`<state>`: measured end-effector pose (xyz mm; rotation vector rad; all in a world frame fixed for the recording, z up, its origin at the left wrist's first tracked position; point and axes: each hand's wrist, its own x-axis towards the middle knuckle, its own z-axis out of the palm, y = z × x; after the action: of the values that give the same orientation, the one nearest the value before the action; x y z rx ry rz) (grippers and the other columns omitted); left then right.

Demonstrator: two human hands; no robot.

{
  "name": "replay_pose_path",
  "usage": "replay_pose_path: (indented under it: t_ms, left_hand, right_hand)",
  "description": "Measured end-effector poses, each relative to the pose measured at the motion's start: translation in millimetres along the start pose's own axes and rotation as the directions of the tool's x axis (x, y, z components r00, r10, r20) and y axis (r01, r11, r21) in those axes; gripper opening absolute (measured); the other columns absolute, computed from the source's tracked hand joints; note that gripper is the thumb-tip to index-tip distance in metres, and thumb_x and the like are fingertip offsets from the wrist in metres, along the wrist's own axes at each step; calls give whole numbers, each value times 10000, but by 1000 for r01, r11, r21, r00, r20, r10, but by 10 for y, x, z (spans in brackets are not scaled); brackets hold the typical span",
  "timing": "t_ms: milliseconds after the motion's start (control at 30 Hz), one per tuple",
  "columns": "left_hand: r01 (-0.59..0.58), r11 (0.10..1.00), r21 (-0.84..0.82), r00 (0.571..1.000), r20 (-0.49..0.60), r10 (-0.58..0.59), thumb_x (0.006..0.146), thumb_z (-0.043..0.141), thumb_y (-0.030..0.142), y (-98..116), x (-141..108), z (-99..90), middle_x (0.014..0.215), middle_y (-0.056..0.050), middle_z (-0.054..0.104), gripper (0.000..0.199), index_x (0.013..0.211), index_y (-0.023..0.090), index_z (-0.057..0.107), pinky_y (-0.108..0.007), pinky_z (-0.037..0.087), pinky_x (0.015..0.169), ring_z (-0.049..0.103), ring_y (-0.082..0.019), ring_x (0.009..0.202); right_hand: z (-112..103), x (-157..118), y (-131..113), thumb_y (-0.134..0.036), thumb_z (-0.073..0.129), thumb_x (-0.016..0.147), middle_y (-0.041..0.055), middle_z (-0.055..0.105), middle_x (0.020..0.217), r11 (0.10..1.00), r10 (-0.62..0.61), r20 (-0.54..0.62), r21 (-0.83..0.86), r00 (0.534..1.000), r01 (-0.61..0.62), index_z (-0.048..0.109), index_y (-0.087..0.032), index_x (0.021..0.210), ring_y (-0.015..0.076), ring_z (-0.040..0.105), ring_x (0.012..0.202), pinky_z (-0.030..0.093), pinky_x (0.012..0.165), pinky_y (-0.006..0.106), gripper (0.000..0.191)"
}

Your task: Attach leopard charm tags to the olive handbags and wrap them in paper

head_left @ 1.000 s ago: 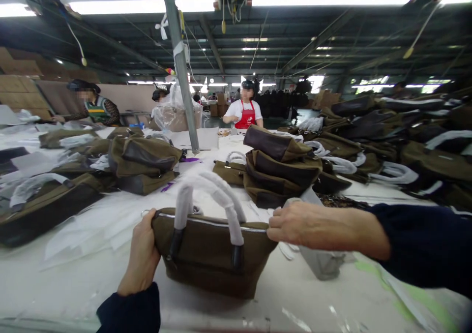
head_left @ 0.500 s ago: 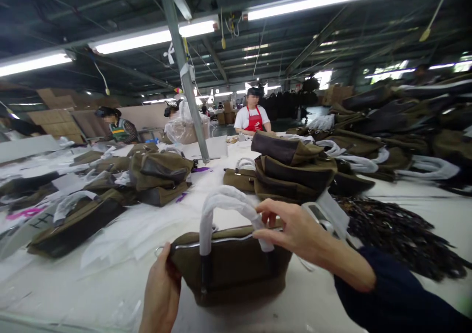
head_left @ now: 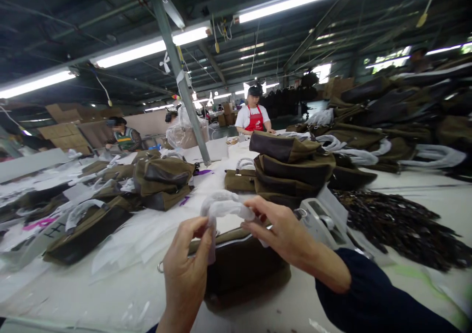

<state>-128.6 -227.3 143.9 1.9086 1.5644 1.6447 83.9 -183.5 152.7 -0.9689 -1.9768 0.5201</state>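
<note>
An olive bag (head_left: pixel 247 269) with a silver zipper stands upright on the white table (head_left: pixel 121 293) in front of me. Its two arched handles (head_left: pixel 224 206) are wrapped in white paper. My left hand (head_left: pixel 188 264) pinches the left side of the wrapped handles between thumb and fingers. At their right side, my right hand (head_left: pixel 278 229) has its fingers closed round the wrapping. A metal ring pokes out at the bag's left end, beside my left wrist. The fingertips partly cover the wrapping and the zipper's ends.
Stacked olive bags (head_left: pixel 295 170) stand behind the held bag, with more at left (head_left: pixel 158 175) and far right. Dark straps (head_left: pixel 401 225) lie in a heap at right, near a grey-white device (head_left: pixel 320 222). A metal post (head_left: pixel 180 77) rises beyond. A person in a red apron (head_left: pixel 254 119) is across the table.
My left hand has moved up from the bag's left end to the wrapped handles. My right hand has shifted slightly up and left along the handles. The view has shifted a little.
</note>
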Motion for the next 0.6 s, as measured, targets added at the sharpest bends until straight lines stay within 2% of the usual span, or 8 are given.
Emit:
replay_pose_path:
  t_ms: [100,133,200,300,367,467,533,600]
  left_hand:
    - [5,999,44,997,78,-9,928,600,336,78,66,27,955,2,688,126,975,248,677,-273,437,835,622,-181,908]
    - [42,998,45,992,118,-47,922,607,356,85,85,12,952,1,696,141,979,248,677,-270,436,825,626,-184,906]
    - [150,989,-3,965,216,-145,918,605,400,77,124,-33,931,-1,703,185,996,243,663,-265,444,798,633,-187,889]
    - [368,909,-196,861,441,-254,933,577,430,-7,195,-112,802,5,672,220,971,221,632,-239,457,688,616,-153,750]
    - [529,787,-318,750,609,-258,937,565,437,-122,245,-156,642,23,597,250,900,195,622,-213,428,576,551,-117,589]
    - [676,622,-395,616,766,-184,922,567,454,-322,297,-204,450,70,433,307,831,166,617,-206,394,484,359,-68,395]
    - [692,606,-393,584,798,-149,886,613,472,-419,306,-233,415,85,409,319,887,153,632,-222,421,493,308,-55,368]
    - [674,634,-379,582,801,-140,850,663,483,-466,298,-272,426,65,471,352,960,149,632,-221,433,525,388,-70,397]
  right_hand:
    - [-36,40,43,-331,573,959,-4,635,839,997,-68,23,45,997,67,670,-192,989,128,546,758,380,701,242,173]
    - [-75,63,56,-351,563,966,-10,620,801,996,-59,58,77,997,55,683,-180,950,119,528,729,369,677,238,209]
    - [-180,121,79,-404,572,957,-22,564,711,981,-10,209,192,978,-31,694,-156,874,105,474,657,336,600,232,289]
    - [-316,214,144,-441,591,938,5,587,746,881,-57,504,431,862,-194,713,-122,905,115,493,678,360,600,231,343]
    - [-338,252,233,-447,571,948,50,642,819,780,-145,577,566,804,-265,716,-102,916,135,545,725,407,653,248,376]
    - [-277,240,418,-461,539,959,45,620,680,635,-128,550,685,825,-358,655,-107,724,126,545,622,415,611,253,440]
    - [-238,196,531,-487,523,963,10,569,573,605,-39,526,689,850,-399,610,-118,666,86,457,483,366,512,230,482]
    - [-242,145,600,-516,505,970,-6,552,533,648,50,510,638,859,-416,623,-109,683,55,373,411,302,441,206,512]
